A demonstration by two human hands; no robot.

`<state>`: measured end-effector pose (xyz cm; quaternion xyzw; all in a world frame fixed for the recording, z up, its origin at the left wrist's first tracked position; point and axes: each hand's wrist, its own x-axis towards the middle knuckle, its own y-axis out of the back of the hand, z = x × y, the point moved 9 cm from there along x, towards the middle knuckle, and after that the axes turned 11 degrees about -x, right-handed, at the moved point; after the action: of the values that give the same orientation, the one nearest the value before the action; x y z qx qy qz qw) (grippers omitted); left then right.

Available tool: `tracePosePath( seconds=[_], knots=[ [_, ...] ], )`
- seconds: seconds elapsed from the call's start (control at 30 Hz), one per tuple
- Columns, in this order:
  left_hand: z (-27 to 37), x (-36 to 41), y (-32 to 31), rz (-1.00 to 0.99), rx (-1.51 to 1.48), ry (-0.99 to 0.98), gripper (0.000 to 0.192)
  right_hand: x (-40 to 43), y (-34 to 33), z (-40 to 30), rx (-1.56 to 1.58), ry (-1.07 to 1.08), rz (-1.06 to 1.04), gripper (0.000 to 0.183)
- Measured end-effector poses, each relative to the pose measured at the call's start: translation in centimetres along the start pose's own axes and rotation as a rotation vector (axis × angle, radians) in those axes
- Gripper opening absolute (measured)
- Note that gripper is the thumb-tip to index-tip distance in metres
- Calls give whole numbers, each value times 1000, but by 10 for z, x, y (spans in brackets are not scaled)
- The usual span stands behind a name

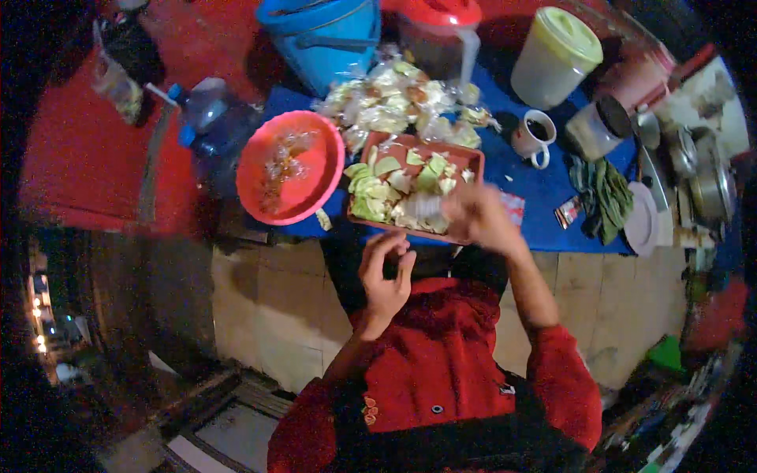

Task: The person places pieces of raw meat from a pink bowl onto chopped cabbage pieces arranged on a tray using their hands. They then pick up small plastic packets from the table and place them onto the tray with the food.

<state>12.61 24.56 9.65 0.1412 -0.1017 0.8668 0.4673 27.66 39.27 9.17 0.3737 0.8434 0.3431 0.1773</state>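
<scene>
A reddish-brown plastic tray (480, 168) holds cut cabbage pieces (372, 198). My left hand (384, 278) is just below the tray's near edge, thumb and fingers curled towards each other; whether something small is between them cannot be told. My right hand (488, 219), blurred, is over the tray's right side, by a blurred whitish thing (423, 207) among the cabbage; its grip is unclear. Beyond the tray lies a heap of clear plastic bags (384, 100) with cabbage and orange bits. To the left, a pink-red basin (334, 177) holds small clear bags with orange contents.
Behind stand a blue bucket (325, 47), a red-lidded pitcher (437, 47) and a yellow-lidded container (550, 65). A mug of dark liquid (534, 139), a jar (597, 127) and a green cloth (612, 195) are at right. Large bottles (213, 127) are at left.
</scene>
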Motion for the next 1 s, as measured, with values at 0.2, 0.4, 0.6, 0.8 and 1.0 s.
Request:
tracePosePath(
  seconds=[0.2, 0.4, 0.6, 0.8, 1.0],
  knots=[
    [-24, -20, -108, -533, 82, -64, 11, 9, 107, 20, -75, 219, 860, 19],
    [-47, -52, -199, -832, 419, -444, 24, -122, 51, 76, 0, -144, 798, 18],
    [-85, -54, -229, -963, 431, -397, 22, -157, -8, 82, -455, -90, 634, 29],
    [-89, -49, -232, -908, 331, -250, 18, -143, -22, 120, -614, -140, 614, 31],
    [-90, -55, -223, -949, 456, -296, 21, -135, -6, 123, -479, -96, 624, 23]
  ],
)
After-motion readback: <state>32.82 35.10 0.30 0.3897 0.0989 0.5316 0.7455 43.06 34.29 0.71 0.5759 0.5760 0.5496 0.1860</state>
